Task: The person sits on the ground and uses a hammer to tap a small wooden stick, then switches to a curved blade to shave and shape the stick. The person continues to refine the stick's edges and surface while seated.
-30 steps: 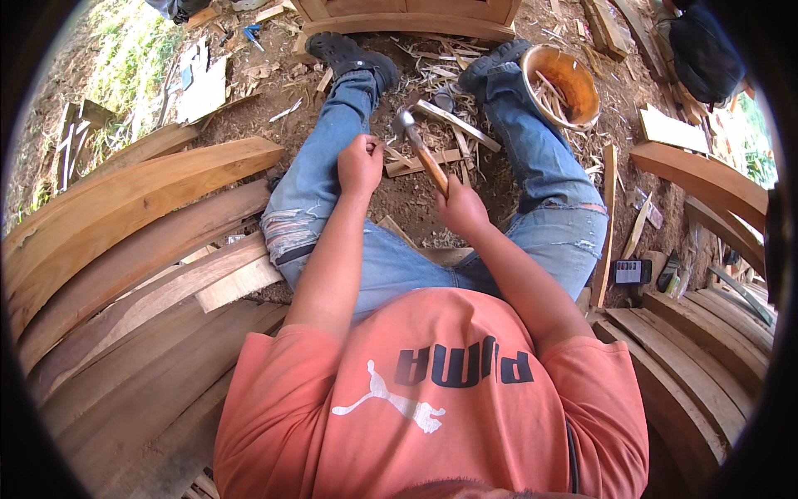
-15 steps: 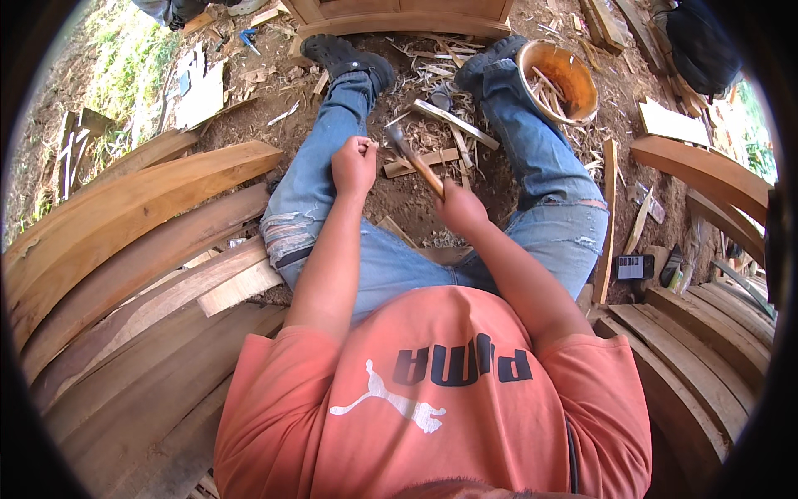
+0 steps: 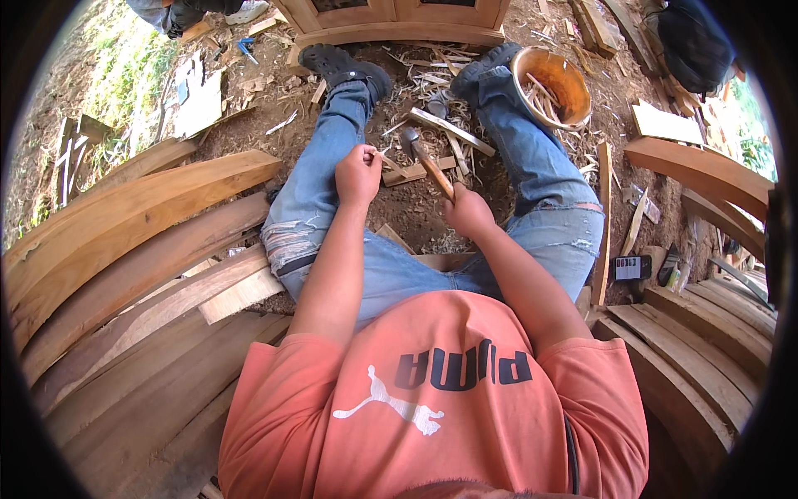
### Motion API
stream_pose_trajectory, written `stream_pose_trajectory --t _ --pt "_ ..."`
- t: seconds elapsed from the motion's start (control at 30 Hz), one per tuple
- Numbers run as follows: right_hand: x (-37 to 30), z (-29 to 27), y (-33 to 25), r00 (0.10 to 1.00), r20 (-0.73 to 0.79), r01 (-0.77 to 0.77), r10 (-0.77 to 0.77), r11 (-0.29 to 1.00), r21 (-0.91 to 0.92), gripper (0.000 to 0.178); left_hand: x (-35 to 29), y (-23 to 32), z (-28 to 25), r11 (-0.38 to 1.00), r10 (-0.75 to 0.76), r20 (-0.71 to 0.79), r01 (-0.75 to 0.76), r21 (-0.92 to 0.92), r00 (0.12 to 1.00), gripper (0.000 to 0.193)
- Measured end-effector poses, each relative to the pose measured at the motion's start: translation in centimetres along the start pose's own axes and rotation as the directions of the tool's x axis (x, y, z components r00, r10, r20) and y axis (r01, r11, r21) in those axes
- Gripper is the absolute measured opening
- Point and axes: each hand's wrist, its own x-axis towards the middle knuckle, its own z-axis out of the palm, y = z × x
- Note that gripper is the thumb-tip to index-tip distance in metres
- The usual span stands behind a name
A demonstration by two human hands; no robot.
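Observation:
My right hand (image 3: 470, 213) is wrapped round the wooden handle of a hammer (image 3: 435, 175), whose metal head points forward and left between my knees. My left hand (image 3: 358, 175) is closed in a pinch beside the inner side of my left leg. A tiny pale bit shows at its fingertips, too small to name. The hammer head is a short way right of that pinch, apart from it. Beyond and below the hammer, short wood pieces (image 3: 420, 171) and a pale strip of wood (image 3: 453, 131) lie on the ground among shavings.
A wooden cabinet (image 3: 399, 29) stands beyond my feet. Beside my right foot is a bucket (image 3: 588, 100) with wood scraps inside. Curved planks (image 3: 150, 195) are stacked at left, more boards (image 3: 682, 333) at right. A phone (image 3: 632, 267) lies near my right knee.
My right hand and the hammer have shifted slightly right and nearer to me. My left hand has come a little nearer too, still pinched. The view has tilted slightly.

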Motion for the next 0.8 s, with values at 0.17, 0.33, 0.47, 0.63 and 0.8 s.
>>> stream_pose_trajectory --t 0.17,0.33,0.47,0.63,0.8 --pt "-0.1 -0.2 0.2 0.998 -0.059 0.012 -0.008 0.998 0.061 0.032 0.0 0.7 -0.1 0.998 0.058 0.02 -0.058 -0.015 0.998 0.014" --pt "0.3 0.2 0.6 1.0 -0.025 -0.001 0.002 0.998 0.065 0.033 0.0 0.8 -0.2 0.997 0.078 0.072 -0.078 -0.015 0.994 0.014" --pt "0.3 -0.3 -0.8 0.997 -0.05 0.063 -0.058 0.991 0.118 0.033 -0.3 1.0 -0.4 0.996 0.082 0.065 -0.081 -0.026 0.994 0.013" --pt "0.4 1.2 -1.0 0.999 0.05 -0.014 0.011 0.997 0.073 0.034 -0.4 0.8 -0.5 0.998 0.056 0.088 -0.056 -0.004 0.995 0.014" --pt "1.8 2.8 1.7 0.99 0.127 -0.068 0.067 0.998 0.011 0.037 0.4 0.0 -0.4 0.998 0.005 0.074 -0.01 0.057 0.997 0.016"
